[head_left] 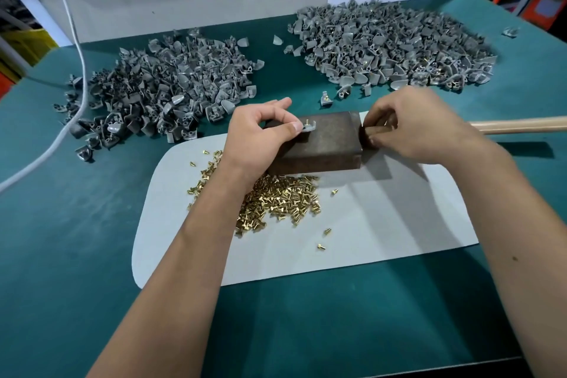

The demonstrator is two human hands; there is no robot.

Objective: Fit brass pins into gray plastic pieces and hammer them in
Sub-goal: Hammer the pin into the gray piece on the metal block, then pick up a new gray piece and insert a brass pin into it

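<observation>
On the green table (76, 239) lies a white sheet (383, 224), and on it stands a dark wooden block (328, 144). The left hand (257, 135) pinches a gray plastic piece (308, 126) between thumb and forefinger, holding it on the block's top near its far left corner; a brass pin (307, 122) stands upright in the piece. The other fingers of that hand are loosely spread, the little finger pointing away. The right hand (420, 129) curls its fingers around a hammer (518, 125) close to its head, just beside the block's right end, the pale wooden handle running off to the right. Loose brass pins (285, 202) lie heaped on the sheet in front of the block, partly under the left wrist. Two heaps of gray pieces sit beyond: a left pile (159, 92) and a right pile (392, 46).
</observation>
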